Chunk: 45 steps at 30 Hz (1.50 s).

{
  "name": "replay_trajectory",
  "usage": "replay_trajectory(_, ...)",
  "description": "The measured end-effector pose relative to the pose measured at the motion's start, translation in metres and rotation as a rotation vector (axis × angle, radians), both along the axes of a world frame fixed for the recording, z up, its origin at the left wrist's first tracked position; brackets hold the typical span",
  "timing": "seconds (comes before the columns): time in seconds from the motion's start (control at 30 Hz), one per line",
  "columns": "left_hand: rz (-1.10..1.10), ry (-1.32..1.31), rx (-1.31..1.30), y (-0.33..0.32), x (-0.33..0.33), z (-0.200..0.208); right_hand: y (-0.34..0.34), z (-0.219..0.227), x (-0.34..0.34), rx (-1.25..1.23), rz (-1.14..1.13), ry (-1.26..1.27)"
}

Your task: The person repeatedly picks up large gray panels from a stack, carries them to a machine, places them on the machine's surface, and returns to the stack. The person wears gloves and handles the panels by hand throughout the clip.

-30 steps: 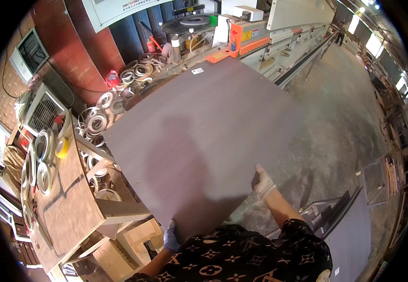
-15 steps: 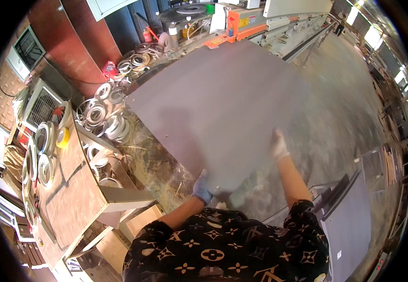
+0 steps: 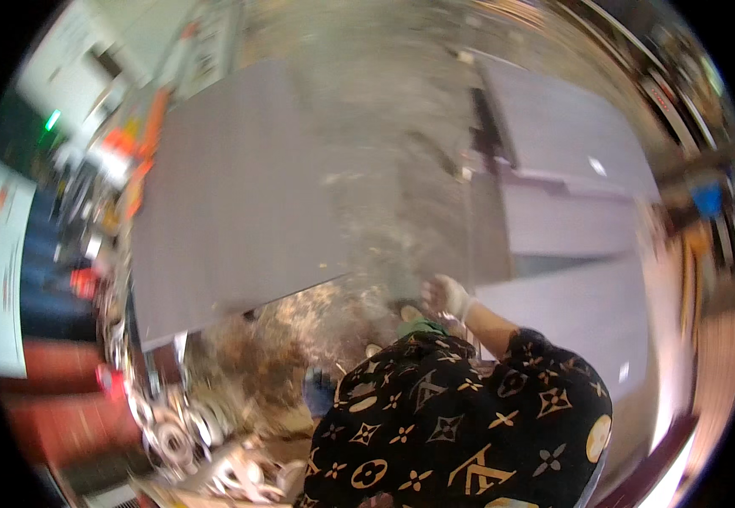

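A large flat grey panel (image 3: 232, 195) lies at the left, its far-left edge beside an orange-edged machine (image 3: 151, 152). Both of my hands are apart from it. My right hand (image 3: 446, 296), in a white glove, hangs over the floor with its fingers loosely curled and nothing in them. Just left of my body is my left hand (image 3: 318, 391) in a blue-grey glove. It sits below the panel's near edge, and blur hides its fingers.
To the right lie several grey panels (image 3: 570, 313), some with small white labels. Rolls of edging strip (image 3: 173, 436) are heaped at the lower left. Concrete floor (image 3: 384, 169) runs between the panels. A control cabinet (image 3: 3, 262) stands at the far left.
Both hands have let go of the grey panel and come back near my body. My view has swung right, so the panel and machine now appear at the left and the other panels show more fully.
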State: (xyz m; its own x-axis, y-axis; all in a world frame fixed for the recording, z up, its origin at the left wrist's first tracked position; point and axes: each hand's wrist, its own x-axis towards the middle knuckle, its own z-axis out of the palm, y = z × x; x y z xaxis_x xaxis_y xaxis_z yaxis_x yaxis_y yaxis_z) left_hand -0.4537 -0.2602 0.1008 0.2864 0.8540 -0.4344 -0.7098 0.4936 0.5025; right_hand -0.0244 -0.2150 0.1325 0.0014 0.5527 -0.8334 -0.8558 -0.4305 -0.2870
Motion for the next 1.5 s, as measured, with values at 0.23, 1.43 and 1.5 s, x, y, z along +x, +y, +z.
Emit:
replay_trajectory(0.23, -0.262, 0.201, -0.346, 0.063, 0.029, -0.018, -0.019, -0.026, 0.111, 0.153, -0.442, -0.038)
replay_trajectory(1.43, -1.256, 1.847, 2.045, 0.252, 0.204, 0.047, -0.070, 0.022, 0.323, -0.052, -0.919, -0.448)
replay_trajectory(1.5, -1.350, 1.916, 2.168, 0.254, 0.209, 0.043, -0.073, 0.020, 0.331, 0.082, -0.934, -0.399)
